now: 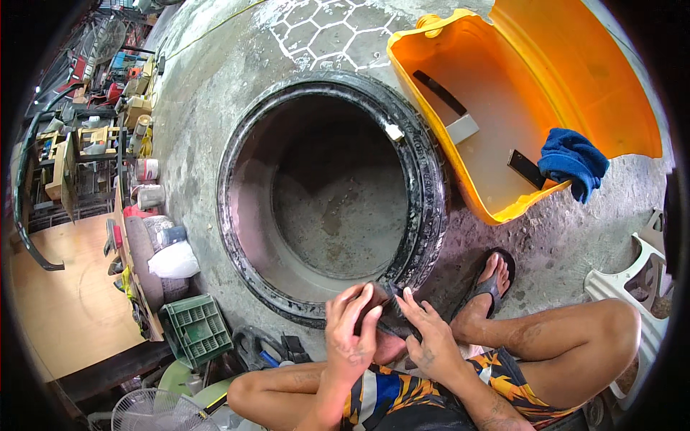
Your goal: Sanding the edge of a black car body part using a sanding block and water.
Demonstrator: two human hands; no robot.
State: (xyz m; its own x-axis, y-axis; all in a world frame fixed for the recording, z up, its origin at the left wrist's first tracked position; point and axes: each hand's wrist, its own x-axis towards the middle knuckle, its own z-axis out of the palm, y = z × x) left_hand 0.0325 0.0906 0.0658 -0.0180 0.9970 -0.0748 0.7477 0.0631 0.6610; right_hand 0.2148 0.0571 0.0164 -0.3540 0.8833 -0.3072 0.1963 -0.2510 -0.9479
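Observation:
My left hand [348, 334] is closed around a dark brown flat piece [372, 305], its fingers and thumb covering much of it. From the right, my right hand [435, 345] grips a thin black strip [397, 305] beside that piece, index finger stretched along it. Exactly how the two pieces join is hidden by my fingers. Both hands are above the near edge of a large black ring [430, 215], shaped like a wheel barrel, lying flat on the floor. A small white block [394, 132] rests on its right rim.
Cloudy water fills a cut yellow container [485, 208] at the upper right; a white block [462, 128] and dark strips lie in it, a blue cloth [573, 159] over its rim. Left are a green crate [194, 330], a fan [154, 413] and a wooden board [79, 294].

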